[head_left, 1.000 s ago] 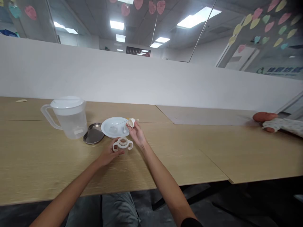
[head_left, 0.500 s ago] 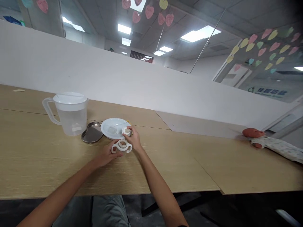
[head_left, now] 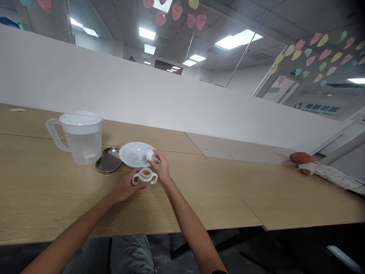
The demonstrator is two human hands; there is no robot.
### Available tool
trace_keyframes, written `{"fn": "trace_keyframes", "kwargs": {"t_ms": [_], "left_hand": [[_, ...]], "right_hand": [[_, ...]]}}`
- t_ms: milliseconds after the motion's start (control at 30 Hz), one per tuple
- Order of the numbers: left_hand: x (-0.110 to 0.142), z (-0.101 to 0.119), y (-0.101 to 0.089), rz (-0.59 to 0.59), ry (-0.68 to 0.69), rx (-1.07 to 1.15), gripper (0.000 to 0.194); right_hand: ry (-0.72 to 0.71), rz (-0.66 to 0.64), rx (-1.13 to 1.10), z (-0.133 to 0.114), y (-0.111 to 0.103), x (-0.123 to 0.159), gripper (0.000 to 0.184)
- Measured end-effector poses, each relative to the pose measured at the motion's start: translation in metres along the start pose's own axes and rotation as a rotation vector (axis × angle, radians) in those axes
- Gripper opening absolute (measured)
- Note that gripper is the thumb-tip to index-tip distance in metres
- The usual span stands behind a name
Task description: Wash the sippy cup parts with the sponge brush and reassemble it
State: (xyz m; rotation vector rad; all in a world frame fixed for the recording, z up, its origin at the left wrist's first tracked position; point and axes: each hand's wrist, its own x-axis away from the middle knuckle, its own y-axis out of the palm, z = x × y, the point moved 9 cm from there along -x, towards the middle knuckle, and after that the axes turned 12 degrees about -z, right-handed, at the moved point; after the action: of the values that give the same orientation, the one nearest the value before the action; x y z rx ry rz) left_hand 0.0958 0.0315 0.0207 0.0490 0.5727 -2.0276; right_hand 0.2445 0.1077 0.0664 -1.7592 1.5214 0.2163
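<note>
My left hand (head_left: pixel 128 185) is wrapped round a clear baby bottle (head_left: pixel 146 176) with a white two-handled ring. The bottle is upright and its mouth is uncovered. In my right hand (head_left: pixel 161 168), the fingers pinch a white bottle cap (head_left: pixel 149 155) with a clear part on it, partly hidden by the fingers. The cap is over the right edge of a white plate (head_left: pixel 124 155), just behind the bottle. On that plate lie a clear rounded piece and a thin stick-like item, too small to name surely.
A lidded plastic pitcher (head_left: pixel 85 142) with liquid stands at the left. Beside it, a kidney-shaped metal tray (head_left: pixel 108 163) touches or nearly touches the plate. A doll (head_left: pixel 302 157) in spotted white clothing lies at the far right. A white partition (head_left: pixel 159 102) runs behind the table.
My right hand has lowered the cap from above the plate's right side and turned it over. My left hand still holds the bottle upright. The camera view has tilted.
</note>
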Motion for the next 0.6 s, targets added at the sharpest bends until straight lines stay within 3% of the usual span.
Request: {"fn": "trace_keyframes", "kwargs": {"t_ms": [233, 600], "left_hand": [[0.0, 0.004, 0.003, -0.041, -0.038, 0.037, 0.067], [0.0, -0.001, 0.002, -0.035, -0.043, 0.015, 0.067]], "right_hand": [[-0.07, 0.036, 0.08, -0.012, -0.005, 0.001, 0.017], [-0.01, -0.001, 0.096, 0.004, 0.002, -0.001, 0.022]]}}
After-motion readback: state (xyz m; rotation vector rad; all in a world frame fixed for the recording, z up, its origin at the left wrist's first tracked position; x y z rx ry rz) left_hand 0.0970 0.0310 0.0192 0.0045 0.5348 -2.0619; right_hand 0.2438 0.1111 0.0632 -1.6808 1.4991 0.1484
